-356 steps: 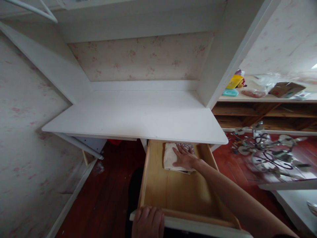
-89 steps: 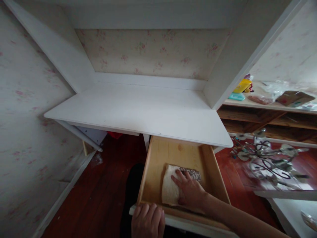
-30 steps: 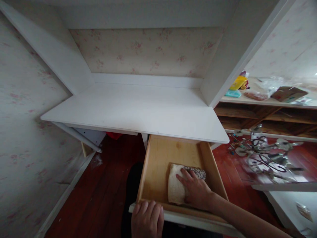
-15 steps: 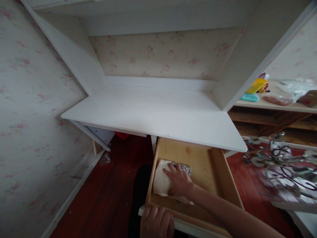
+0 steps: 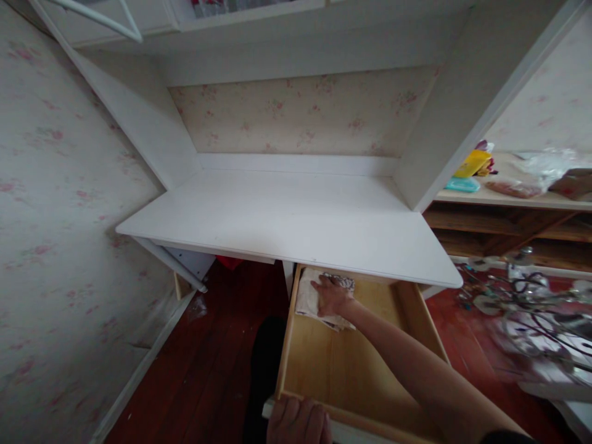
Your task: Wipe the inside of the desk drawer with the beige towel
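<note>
A wooden drawer point(image 5: 351, 370) stands pulled out below the white desk. My left hand point(image 5: 300, 420) is closed over the top of its front edge, the fingers hooked inside. Inside the drawer, near the back left, lies a folded cloth point(image 5: 307, 297), cream-coloured with a dark-patterned part showing beyond my fingers. My right hand point(image 5: 333, 297) rests on the cloth, palm down and fingers spread, pressing it against the drawer bottom. The right forearm crosses the drawer from the lower right.
Above the drawer is the white desk top point(image 5: 277, 209) with its hutch. At right, a low shelf unit point(image 5: 476, 196) carries a yellow item and plastic bags. A metal chandelier point(image 5: 527, 302) sits on the right. Flowered wall point(image 5: 69, 246) bounds the left side.
My right hand and the cloth have slid from the drawer's middle left toward its back. My left hand stays on the front edge. The view has tilted slightly upward.
</note>
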Available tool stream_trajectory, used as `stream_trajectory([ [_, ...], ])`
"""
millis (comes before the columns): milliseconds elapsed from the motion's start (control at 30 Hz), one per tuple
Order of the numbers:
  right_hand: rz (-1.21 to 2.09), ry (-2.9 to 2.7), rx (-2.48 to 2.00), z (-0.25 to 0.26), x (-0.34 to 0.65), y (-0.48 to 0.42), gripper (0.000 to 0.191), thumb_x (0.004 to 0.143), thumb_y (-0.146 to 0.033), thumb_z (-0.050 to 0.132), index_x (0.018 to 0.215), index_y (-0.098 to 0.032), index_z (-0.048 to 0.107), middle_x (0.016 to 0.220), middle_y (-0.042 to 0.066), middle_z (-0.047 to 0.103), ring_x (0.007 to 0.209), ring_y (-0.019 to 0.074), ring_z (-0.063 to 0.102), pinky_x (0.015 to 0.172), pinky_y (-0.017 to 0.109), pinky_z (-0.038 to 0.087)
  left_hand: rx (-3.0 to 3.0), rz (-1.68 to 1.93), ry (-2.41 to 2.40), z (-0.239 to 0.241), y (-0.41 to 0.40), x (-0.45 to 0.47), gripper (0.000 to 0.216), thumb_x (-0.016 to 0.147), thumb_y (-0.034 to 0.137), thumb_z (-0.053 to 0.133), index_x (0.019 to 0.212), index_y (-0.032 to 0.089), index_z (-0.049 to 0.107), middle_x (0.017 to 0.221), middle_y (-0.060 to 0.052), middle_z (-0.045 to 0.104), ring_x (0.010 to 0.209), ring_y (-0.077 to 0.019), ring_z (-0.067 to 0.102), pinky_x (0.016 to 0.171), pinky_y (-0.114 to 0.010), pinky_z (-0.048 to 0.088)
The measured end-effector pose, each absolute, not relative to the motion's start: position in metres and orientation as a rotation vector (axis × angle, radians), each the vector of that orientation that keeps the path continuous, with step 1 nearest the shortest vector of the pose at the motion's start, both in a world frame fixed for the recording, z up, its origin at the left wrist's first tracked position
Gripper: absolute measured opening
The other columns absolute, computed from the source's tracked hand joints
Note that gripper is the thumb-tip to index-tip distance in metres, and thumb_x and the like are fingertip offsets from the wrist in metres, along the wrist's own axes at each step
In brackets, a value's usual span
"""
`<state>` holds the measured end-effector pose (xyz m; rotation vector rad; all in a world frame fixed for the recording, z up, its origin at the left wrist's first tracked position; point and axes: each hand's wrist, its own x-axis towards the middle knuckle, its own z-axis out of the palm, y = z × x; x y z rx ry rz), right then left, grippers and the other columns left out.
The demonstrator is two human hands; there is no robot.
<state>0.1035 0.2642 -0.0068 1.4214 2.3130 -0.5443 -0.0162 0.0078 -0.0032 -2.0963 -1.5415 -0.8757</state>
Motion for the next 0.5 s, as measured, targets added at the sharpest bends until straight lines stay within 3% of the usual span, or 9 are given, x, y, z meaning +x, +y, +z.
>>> stream_trajectory([
  [300, -0.618, 2.354, 1.376, -0.027, 0.241, 0.273, 0.109, 0.059, -0.046, 0.076, 0.155, -0.027, 0.028, 0.164, 0.009, 0.016, 0.147, 0.0353, 0.020, 0.114, 0.046, 0.027, -2.162, -0.889, -1.588, -0.003, 0.004, -0.016, 0.013, 0.087, 0.015, 0.048, 0.077, 0.022, 0.053, 0.060, 0.003, 0.058, 0.056, -0.0169, 0.049, 0.064, -0.037, 0.030],
  [500, -0.556, 2.417, 1.337, -0.024, 0.262, 0.270, 0.108, 0.060, -0.045, 0.076, 0.155, -0.019, 0.030, 0.162, 0.015, 0.021, 0.147, 0.0349, 0.022, 0.116, 0.045, 0.025, -2.194, -0.912, -1.588, 0.001, 0.002, -0.016, 0.013, 0.088, 0.015, 0.049, 0.078, 0.022, 0.053, 0.063, 0.002, 0.059, 0.058, -0.0175, 0.048, 0.064, -0.037, 0.029],
])
